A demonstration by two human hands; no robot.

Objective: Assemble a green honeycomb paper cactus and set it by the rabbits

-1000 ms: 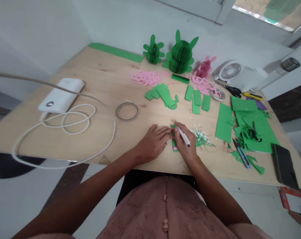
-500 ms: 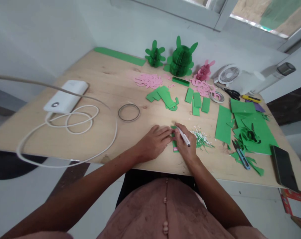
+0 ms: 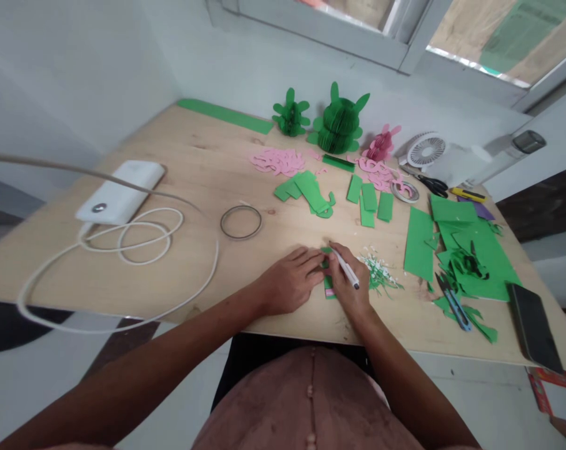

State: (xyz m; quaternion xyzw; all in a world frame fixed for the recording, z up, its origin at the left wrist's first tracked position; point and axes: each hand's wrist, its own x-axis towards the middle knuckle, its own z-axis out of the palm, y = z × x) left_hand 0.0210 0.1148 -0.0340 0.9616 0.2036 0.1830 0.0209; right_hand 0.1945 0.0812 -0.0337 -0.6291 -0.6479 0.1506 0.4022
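A narrow green paper strip [image 3: 330, 292] lies on the table in front of me, with a small pink patch near its lower end. My left hand [image 3: 295, 278] rests flat with its fingers stretched towards the strip, touching it. In my right hand [image 3: 351, 284] is a white marker pen [image 3: 346, 265], slanted, its dark end towards me. The pen's tip is over the top of the strip, partly hidden by fingers. Beside the right hand is a pile of thin green and white paper shreds [image 3: 380, 270].
Green paper pieces [image 3: 313, 192] and pink cut-outs [image 3: 278, 160] lie farther back, before green folded-paper figures [image 3: 339, 125]. To the right are blue-handled snips [image 3: 454, 303], green sheets [image 3: 491, 269] and a phone [image 3: 533, 325]. A white power bank [image 3: 121, 194] with a looped cable sits left.
The whole scene sits slightly lower in view as the head has tilted up. Both hands stay at the strip, with the pen still held.
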